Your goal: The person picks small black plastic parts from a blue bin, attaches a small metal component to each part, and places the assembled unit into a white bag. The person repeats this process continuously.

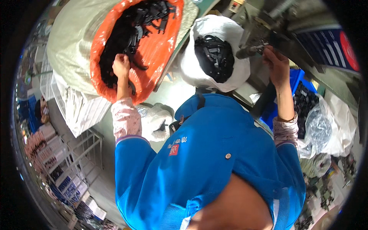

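Note:
My left hand (121, 66) is over the near side of a large sack with an orange liner (159, 57), its fingers curled together. Black plastic parts (135, 36) fill much of this sack, and any piece in those fingers is hidden. On the other side, my right hand (276, 64) is raised at a dark metal machine (255, 50), its thumb and fingers pinched at the machine's working end. What they pinch is too small to make out. Between the hands stands a white sack (239, 73) holding more black plastic pieces (214, 57).
Below my right forearm are a blue bin (270, 111) with dark parts and a clear plastic bag (319, 124). A white bag (155, 120) lies low beside my left sleeve. White crates (76, 109) and a metal rack (82, 153) stand to the left. A blue panel (326, 48) is at the far right.

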A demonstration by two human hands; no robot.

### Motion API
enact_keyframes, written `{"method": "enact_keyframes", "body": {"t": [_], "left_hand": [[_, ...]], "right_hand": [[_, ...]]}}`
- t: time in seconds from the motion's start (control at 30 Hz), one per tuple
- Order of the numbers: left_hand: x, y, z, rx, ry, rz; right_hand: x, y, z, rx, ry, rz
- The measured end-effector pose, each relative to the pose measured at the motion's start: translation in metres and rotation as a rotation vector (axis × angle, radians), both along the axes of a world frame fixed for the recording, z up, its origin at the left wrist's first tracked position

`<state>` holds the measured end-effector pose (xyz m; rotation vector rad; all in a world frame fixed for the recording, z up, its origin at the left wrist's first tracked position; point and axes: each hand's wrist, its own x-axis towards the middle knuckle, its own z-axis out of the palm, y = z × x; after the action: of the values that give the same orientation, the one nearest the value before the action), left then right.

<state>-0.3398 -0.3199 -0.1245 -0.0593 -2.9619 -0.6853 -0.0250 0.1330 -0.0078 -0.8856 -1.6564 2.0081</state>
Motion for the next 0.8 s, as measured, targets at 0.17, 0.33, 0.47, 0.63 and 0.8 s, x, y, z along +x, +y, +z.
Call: {"method": "enact_keyframes", "body": {"t": [0.17, 0.33, 0.47, 0.63, 0.8], "left_hand": [[-0.001, -0.009, -0.033, 0.145, 0.011, -0.049], [-0.018, -0.024, -0.075, 0.485, -0.231, 0.149], [0.007, 0.000, -0.047, 0.886, -0.210, 0.289], [0.048, 0.001, -0.025, 1.486, -0.425, 0.214], [0.127, 0.125, 0.035, 1.614, -0.817, -0.084]], "right_hand": [[0.000, -0.025, 0.015, -0.021, 0.094, 0.039], [-0.013, -0.028, 0.014, 0.112, 0.134, 0.027], [-0.016, -0.023, 0.012, 0.114, 0.195, 0.094], [-0.024, -0.028, 0.001, -0.128, 0.265, 0.143], [-0.028, -0.043, -0.013, 0.706, 0.138, -0.130]]}}
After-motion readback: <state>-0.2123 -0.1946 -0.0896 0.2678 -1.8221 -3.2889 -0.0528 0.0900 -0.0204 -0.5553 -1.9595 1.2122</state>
